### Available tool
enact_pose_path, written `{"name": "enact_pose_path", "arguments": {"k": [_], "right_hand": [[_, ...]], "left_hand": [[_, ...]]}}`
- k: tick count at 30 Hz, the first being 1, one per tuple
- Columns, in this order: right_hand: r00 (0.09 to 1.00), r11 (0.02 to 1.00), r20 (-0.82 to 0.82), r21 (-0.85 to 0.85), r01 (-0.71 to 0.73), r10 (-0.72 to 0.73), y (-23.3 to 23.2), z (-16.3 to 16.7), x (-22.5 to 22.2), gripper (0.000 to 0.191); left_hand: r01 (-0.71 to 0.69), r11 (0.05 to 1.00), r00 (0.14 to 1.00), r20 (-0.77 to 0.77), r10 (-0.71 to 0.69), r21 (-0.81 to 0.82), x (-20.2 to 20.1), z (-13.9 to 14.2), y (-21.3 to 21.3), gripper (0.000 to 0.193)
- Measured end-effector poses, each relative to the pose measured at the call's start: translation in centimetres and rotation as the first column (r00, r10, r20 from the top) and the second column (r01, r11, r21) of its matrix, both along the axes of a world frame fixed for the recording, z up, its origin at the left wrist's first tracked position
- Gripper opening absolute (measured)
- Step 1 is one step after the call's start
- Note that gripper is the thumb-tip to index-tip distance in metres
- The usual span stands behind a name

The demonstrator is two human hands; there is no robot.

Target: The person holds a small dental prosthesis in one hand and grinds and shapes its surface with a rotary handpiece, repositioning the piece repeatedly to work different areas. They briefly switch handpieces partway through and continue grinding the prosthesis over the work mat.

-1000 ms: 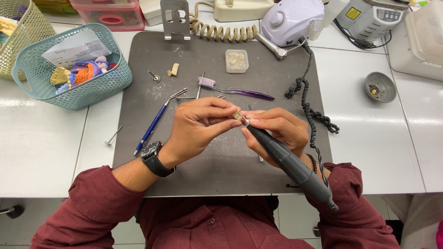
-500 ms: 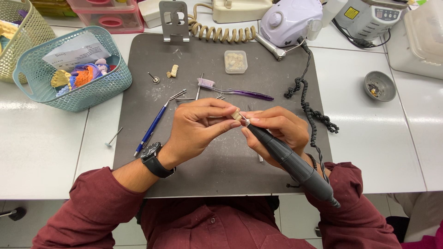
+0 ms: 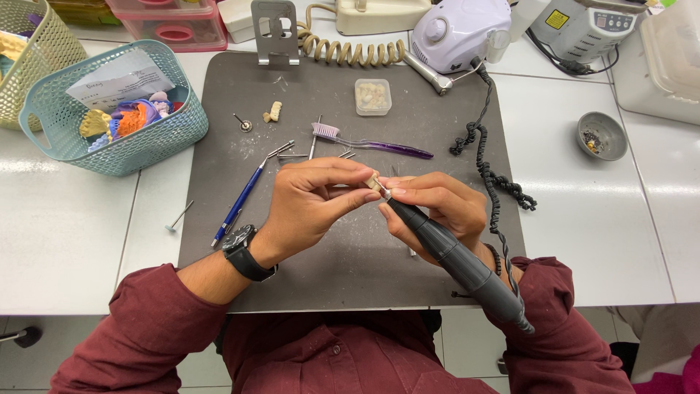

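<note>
My left hand [image 3: 313, 204] pinches a small pale tooth-like piece [image 3: 374, 182] between thumb and fingertips, over the middle of the dark grey mat [image 3: 292, 109]. My right hand [image 3: 441, 208] grips a dark grey rotary handpiece [image 3: 452, 255] like a pen. Its tip touches the small piece. The handpiece's black coiled cord [image 3: 488, 168] runs up the mat's right side to a pale purple motor unit [image 3: 456, 29].
On the mat lie a purple toothbrush [image 3: 368, 142], a blue-handled tool [image 3: 240, 201], metal instruments [image 3: 295, 153], a small clear box of teeth [image 3: 372, 96] and a pale model piece [image 3: 275, 111]. A teal basket [image 3: 164, 138] sits left, a grey dish [image 3: 602, 136] right.
</note>
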State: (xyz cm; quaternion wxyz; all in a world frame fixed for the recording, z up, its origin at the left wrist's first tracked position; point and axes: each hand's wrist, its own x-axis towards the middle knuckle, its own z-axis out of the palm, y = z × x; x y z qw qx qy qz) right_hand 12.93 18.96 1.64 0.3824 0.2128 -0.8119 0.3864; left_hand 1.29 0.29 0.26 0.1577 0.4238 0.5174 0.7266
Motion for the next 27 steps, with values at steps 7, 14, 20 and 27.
{"name": "enact_pose_path", "arguments": {"k": [7, 14, 20, 27], "right_hand": [[1.000, 0.993, 0.017, -0.117, -0.018, 0.020, -0.18, -0.26, 0.08, 0.027], [1.000, 1.000, -0.014, -0.031, 0.003, -0.004, -0.40, 0.31, -0.02, 0.027], [1.000, 1.000, -0.011, -0.019, 0.001, -0.001, -0.48, 0.44, 0.01, 0.027], [1.000, 0.999, 0.002, -0.045, -0.010, 0.011, -0.23, 0.13, 0.05, 0.027]], "left_hand": [[0.012, 1.000, 1.000, 0.018, -0.012, 0.005, 0.15, 0.04, -0.05, 0.023], [-0.007, 1.000, 1.000, 0.011, 0.007, -0.006, 0.18, 0.19, -0.01, 0.023], [-0.012, 1.000, 1.000, 0.006, 0.012, -0.016, 0.19, 0.21, -0.07, 0.022], [-0.015, 1.000, 1.000, -0.008, 0.015, -0.008, 0.21, 0.22, -0.14, 0.023]]}}
